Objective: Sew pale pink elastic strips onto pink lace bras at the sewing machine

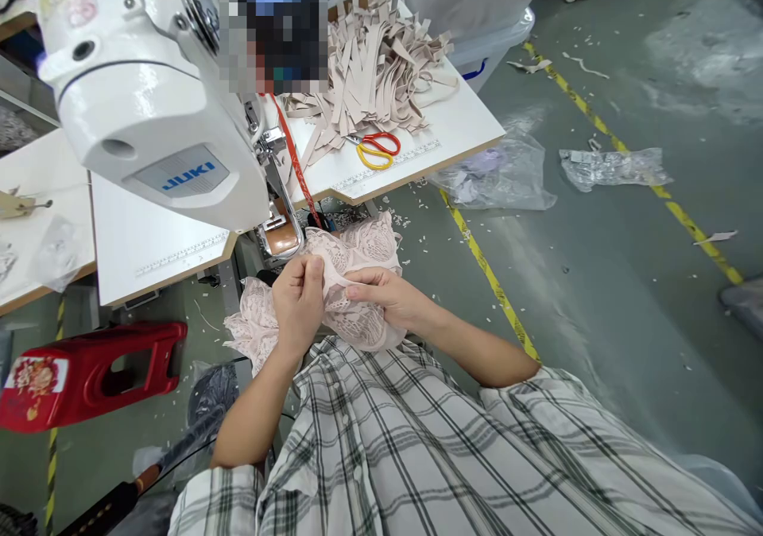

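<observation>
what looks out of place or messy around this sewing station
Small white scraps litter the floor, and two crumpled plastic bags lie there by the yellow line. The beige strips sprawl in a loose pile on the table. The left hand and right hand hold pink lace fabric, seemingly intact.

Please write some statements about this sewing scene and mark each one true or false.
1. The left hand and the right hand both hold the lace. True.
2. Clear plastic bags lie on the floor. True.
3. The scissors lie on the floor. False: they lie on the table, beside the strips.
4. The stool is blue. False: it is red.
</observation>
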### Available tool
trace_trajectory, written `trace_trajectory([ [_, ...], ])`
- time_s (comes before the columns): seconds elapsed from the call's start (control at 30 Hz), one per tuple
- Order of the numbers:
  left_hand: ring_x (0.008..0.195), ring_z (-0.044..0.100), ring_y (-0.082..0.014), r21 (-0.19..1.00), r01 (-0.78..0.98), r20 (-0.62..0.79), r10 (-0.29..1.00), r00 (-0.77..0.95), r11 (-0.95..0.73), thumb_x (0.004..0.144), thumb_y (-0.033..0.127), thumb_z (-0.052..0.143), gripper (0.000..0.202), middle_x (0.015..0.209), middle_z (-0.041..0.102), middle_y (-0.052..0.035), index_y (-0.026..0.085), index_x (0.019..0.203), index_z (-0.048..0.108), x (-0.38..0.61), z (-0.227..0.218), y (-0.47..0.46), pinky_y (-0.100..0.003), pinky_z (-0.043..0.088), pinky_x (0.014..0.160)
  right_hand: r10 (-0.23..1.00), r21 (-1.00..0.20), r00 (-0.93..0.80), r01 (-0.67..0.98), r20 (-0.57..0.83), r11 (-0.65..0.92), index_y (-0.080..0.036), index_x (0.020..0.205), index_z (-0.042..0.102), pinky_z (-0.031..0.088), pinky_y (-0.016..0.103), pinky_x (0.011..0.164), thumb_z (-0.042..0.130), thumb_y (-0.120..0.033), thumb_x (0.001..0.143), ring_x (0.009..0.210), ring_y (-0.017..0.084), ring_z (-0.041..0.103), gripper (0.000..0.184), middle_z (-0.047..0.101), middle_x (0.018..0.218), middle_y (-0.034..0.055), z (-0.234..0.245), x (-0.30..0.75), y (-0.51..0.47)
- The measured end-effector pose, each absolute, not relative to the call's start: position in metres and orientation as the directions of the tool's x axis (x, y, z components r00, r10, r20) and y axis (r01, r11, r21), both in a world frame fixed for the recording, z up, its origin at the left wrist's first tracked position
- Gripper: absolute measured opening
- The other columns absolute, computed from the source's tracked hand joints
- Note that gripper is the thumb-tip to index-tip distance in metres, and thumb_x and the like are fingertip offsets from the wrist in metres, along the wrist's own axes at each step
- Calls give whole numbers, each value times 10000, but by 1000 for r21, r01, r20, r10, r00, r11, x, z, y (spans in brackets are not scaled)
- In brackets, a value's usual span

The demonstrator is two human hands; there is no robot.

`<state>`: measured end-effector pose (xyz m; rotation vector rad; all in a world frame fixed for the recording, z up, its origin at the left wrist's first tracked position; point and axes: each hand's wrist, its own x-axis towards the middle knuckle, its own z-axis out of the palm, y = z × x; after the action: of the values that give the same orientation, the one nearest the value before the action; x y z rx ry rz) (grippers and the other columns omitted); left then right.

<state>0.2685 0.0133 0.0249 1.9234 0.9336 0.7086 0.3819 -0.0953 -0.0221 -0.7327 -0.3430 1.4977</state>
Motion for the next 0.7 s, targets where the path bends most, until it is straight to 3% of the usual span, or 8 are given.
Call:
trace_trajectory([
  [0.37,574,441,-101,878,328,110,815,569,-348,966,366,510,314,601,502,42,192,712,571,256,26,23,-214,351,554,959,-581,17,-799,-283,-157,-155,942,787,541,228,765,851,-328,706,765,114,708,300,778,833,24,-23,374,-84],
  [0.57,630,470,-115,905,334,46,842,538,-263,944,404,533,305,651,529,32,192,736,601,251,18,31,-220,391,609,945,-528,-49,-820,-324,-223,-168,986,773,524,224,740,877,-394,660,740,108,678,410,750,799,7,-37,364,-75],
  [0.63,633,466,-119,936,309,-14,856,517,-171,922,418,567,311,643,513,31,193,708,596,248,17,34,-226,392,614,951,-605,-15,-768,-310,-209,-175,951,763,497,221,715,858,-458,673,717,103,638,409,718,775,-8,-39,360,-69],
  [0.7,645,485,-129,971,238,-141,839,526,14,879,468,628,333,643,517,24,194,690,605,241,20,37,-235,403,617,961,-766,60,-618,-269,-176,-172,870,739,447,219,664,806,-534,713,667,94,564,400,653,719,-24,-41,357,-64],
])
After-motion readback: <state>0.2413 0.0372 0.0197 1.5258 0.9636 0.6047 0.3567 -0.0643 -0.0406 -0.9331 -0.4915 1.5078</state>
